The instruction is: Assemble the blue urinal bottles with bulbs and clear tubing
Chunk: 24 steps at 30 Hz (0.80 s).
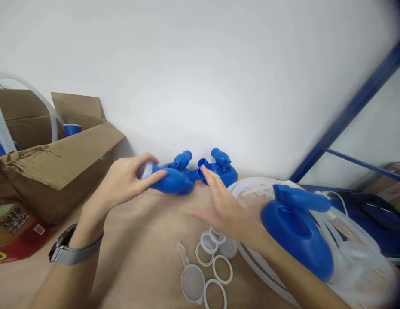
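Observation:
My left hand (132, 178) is wrapped round the whitish end of a blue plastic bottle (170, 179), which lies on its side over the tan surface. My right hand (219, 201) has its fingers stretched out, and its fingertips are by the open neck of a blue piece at the centre. Behind stand more blue parts: a spouted piece (183, 159) and another blue bottle (227, 174) with a nozzle on top. Nearer to me, below my right hand, lie several white rings (222, 269) and a translucent cap with a strap (193, 283).
A cardboard box (74, 150) with a clear hose and blue items is at the left, beside a red and yellow package (19, 231). To the right are a large blue bottle (298, 240), coiled translucent tubing (357, 262) and a blue metal frame (351, 107). A white wall rises behind.

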Motion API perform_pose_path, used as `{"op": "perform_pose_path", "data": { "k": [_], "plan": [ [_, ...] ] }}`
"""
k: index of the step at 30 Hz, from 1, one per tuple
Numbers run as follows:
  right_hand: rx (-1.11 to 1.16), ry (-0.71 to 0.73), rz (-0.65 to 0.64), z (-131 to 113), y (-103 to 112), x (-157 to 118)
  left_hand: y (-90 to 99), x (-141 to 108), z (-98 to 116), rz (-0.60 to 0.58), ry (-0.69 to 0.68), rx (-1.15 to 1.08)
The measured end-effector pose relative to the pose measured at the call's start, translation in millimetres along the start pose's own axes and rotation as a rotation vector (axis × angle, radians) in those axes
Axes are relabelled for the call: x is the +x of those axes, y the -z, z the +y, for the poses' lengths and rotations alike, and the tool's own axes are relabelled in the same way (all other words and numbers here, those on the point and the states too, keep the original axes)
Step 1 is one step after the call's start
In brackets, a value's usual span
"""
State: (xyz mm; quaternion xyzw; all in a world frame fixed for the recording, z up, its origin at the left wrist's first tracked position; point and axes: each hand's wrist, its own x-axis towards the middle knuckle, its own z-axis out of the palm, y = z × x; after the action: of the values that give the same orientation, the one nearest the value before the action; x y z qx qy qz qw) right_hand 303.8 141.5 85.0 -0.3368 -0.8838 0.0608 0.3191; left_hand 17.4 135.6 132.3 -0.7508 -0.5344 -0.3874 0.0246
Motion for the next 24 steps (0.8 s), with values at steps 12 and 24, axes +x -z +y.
{"op": "perform_pose_path", "data": {
  "k": [12,24],
  "plan": [
    [-0.04,0.044,0.249,11,-23,18,-57.1,-3,12,-0.067,-0.044,-0.283],
    [-0.068,-0.123,0.216,37,19,-13,-87.6,2,7,-0.426,0.188,-0.461]
  ]
}}
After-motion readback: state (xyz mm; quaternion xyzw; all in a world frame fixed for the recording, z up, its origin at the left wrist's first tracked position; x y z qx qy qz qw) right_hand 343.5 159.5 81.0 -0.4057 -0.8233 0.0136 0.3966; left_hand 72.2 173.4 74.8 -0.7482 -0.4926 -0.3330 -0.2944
